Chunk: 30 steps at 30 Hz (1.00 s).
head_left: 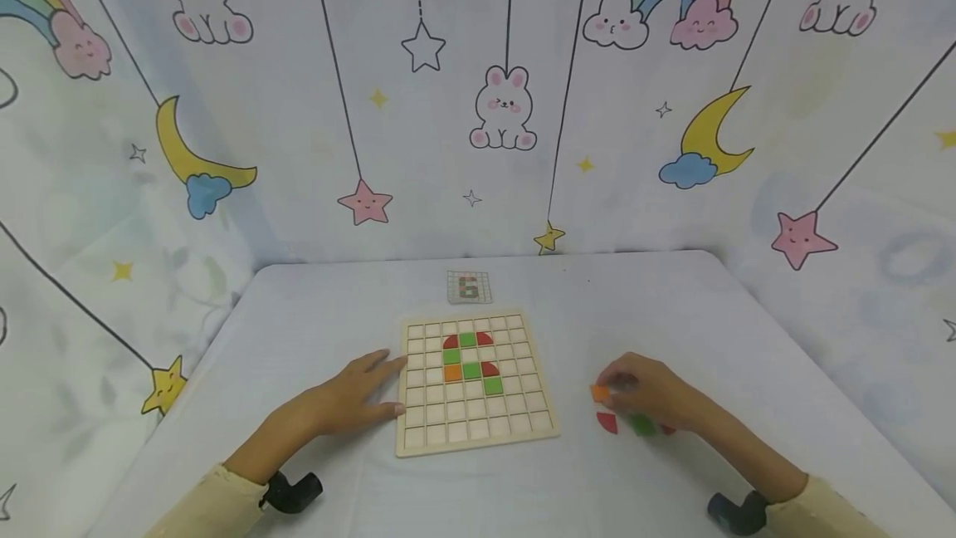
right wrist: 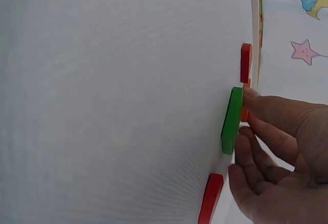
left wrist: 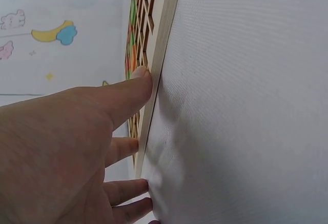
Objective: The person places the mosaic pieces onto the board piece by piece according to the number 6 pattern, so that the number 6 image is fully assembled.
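Note:
A wooden grid board [head_left: 478,430] lies on the table with several red, green and orange tiles set in its upper squares, among them an orange square [head_left: 453,373] and a green square [head_left: 493,386]. My left hand [head_left: 357,395] rests against the board's left edge, fingers extended, thumb [left wrist: 136,83] on the rim. To the right of the board, my right hand [head_left: 644,391] pinches an orange square tile [head_left: 600,393] between thumb and fingers. Just below that hand lie a red quarter-round tile [head_left: 607,423], a green tile [head_left: 642,425] and another red piece [right wrist: 210,199], partly covered by the hand in the head view.
Behind the board lies a small gridded card [head_left: 469,287] printed with a coloured figure. A white cloth covers the table [head_left: 314,314]. Beyond its back edge hangs a patterned backdrop [head_left: 448,148] with bunnies, stars and moons.

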### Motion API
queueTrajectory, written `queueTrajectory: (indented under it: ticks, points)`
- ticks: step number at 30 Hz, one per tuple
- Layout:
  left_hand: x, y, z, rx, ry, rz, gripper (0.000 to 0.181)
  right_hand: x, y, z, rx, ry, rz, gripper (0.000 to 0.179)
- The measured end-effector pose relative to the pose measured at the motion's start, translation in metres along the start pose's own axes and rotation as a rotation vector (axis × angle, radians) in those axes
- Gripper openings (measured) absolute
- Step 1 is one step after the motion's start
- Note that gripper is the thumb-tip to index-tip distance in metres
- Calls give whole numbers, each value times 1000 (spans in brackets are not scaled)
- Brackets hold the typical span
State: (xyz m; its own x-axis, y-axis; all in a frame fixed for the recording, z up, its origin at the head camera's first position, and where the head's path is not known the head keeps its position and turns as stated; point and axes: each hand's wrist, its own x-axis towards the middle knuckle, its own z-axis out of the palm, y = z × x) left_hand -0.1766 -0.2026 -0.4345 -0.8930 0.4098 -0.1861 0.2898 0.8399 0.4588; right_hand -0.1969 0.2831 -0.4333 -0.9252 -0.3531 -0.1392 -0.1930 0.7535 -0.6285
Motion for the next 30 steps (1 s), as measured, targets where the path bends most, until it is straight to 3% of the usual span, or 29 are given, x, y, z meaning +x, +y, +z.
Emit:
queueTrajectory:
  ticks: [10, 16, 30]
  points:
    - [1, -3, 1, 4, 7, 10, 81, 10, -4, 3, -87, 32, 10, 24]
    - [1, -3, 1, 7, 6, 5, 81, 23, -11, 8, -104, 82, -24, 22]
    - [2, -2, 1, -1, 6, -3, 81, 61, -57, 27, -80, 114, -76, 18]
